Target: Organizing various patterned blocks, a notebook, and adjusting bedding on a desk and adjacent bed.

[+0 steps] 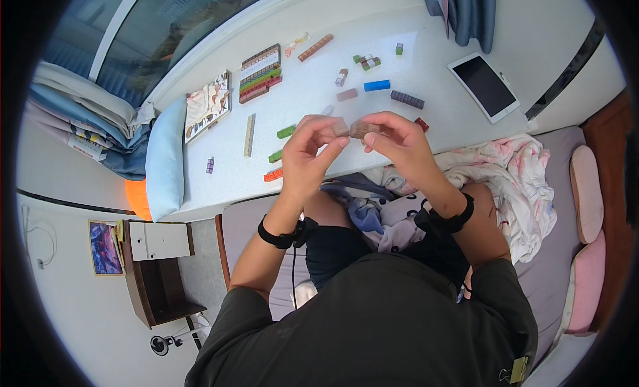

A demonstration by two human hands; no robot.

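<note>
My left hand (315,146) pinches a small translucent brownish block (341,128) between thumb and fingers. Close beside it, my right hand (399,142) grips a longer brown block strip (365,130); the two pieces nearly meet above the white tabletop (219,179). Green blocks (286,132) and an orange-red strip (273,175) lie left of my left hand. Beyond my hands are a pink strip (347,95), a blue strip (377,85) and a dark purple strip (407,99). A dark red block (422,124) is partly visible by my right hand.
Stacked coloured strips (260,75) stand near the window, with a brown strip (315,48) to their right. A white tablet (484,87) lies at the right. A book (208,106) and a light-blue pillow (167,159) are at the left. A rumpled blanket (524,192) borders the table's near edge.
</note>
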